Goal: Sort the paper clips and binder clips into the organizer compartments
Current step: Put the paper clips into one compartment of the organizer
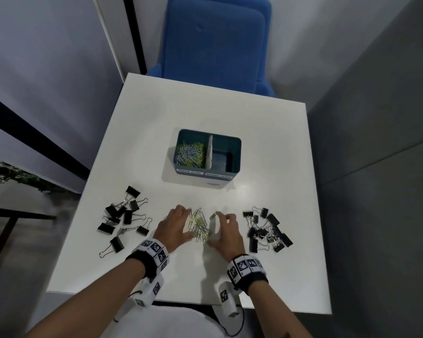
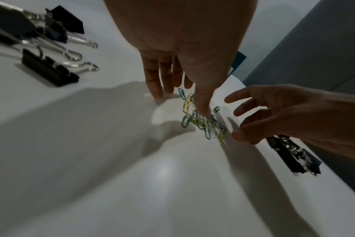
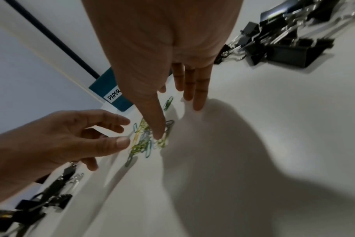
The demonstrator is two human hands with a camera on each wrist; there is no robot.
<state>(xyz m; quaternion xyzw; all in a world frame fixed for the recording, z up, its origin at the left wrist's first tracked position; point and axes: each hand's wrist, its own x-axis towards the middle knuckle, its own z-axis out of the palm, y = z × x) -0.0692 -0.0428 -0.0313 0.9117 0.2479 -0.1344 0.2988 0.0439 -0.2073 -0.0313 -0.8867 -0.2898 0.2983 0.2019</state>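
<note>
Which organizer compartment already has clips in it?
The left compartment, labelled PAPER CLIPS: it holds a heap of coloured paper clips. The right compartment shows only its bare floor.

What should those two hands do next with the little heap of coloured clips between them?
Probably close both hands inward to bunch the paper clips and lift them. The left hand and right hand flank the heap with open fingers, and the organizer compartment labelled for paper clips already holds some.
</note>
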